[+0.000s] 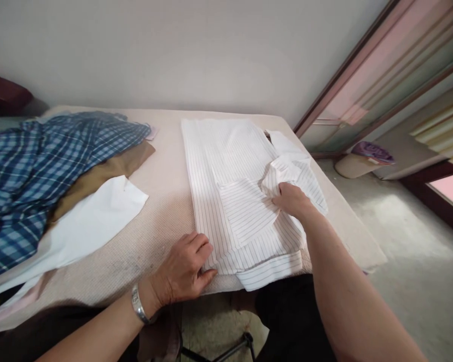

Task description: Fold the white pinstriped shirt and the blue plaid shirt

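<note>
While the left hand (pixel 184 269) presses flat on the near left edge of the striped shirt (pixel 226 186) on the tabletop (pixel 162 221), the right hand (pixel 292 200) pinches its folded sleeve.

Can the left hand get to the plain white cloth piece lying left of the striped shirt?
Probably yes: the left hand rests on the striped shirt's near edge, and only bare tabletop separates it from the plain white cloth piece.
</note>
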The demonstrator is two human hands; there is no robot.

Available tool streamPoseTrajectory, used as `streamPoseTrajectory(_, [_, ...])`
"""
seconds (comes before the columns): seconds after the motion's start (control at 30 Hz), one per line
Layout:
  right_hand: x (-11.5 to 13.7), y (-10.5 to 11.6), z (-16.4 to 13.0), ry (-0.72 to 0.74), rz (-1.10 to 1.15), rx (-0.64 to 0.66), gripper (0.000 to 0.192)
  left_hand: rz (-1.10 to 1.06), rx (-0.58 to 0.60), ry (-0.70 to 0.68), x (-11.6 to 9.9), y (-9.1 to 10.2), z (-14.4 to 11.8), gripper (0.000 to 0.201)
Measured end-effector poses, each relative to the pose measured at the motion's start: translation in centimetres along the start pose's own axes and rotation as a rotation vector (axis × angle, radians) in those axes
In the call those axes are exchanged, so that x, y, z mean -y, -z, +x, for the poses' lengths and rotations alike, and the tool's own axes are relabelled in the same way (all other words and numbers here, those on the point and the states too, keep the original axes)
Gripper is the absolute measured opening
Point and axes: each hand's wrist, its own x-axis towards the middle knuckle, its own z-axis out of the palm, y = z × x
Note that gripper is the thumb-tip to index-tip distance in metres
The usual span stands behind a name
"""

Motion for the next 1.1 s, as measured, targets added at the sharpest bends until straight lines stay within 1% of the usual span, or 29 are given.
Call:
streamPoseTrajectory(0.13, [0.0,0.7,-0.3,-0.021,-0.007,-0.004,0.029,0.034,-0.034,0.009,-0.5,-1.6,0.0,0.012])
streamPoseTrajectory(0.23, [0.0,1.0,-0.4,-0.043,-0.016,-0.003,0.03,0.062,-0.039,0.025,-0.6,-2.1,0.1,0.012])
streamPoseTrajectory(0.3, [0.0,1.0,-0.4,-0.044,-0.025,0.01,0.03,0.082,-0.023,0.026,-0.7,-2.1,0.1,0.014])
streamPoseTrajectory(0.5, [-0.3,1.0,-0.4,-0.019,-0.067,0.049,0.028,0.158,0.065,0.012,-1.3,-1.0,0.0,0.017])
streamPoseTrajectory(0.63, [-1.0,1.2,-0.5,-0.019,-0.081,0.062,0.028,0.206,0.098,0.012,-1.6,-1.0,-0.1,0.017])
streamPoseTrajectory(0.73, [-1.0,1.4,-0.6,-0.046,-0.097,0.056,0.032,0.218,0.104,0.012,-1.6,-1.3,-0.3,0.017])
streamPoseTrajectory(0.87, [-0.5,1.6,-1.1,-0.06,-0.129,0.06,0.037,0.238,0.096,-0.002,-1.5,-1.7,-0.3,0.017])
streamPoseTrajectory(1.1, [0.4,1.1,-1.4,-0.061,-0.165,0.086,0.034,0.239,0.083,-0.068,-1.3,-2.1,-0.5,0.013])
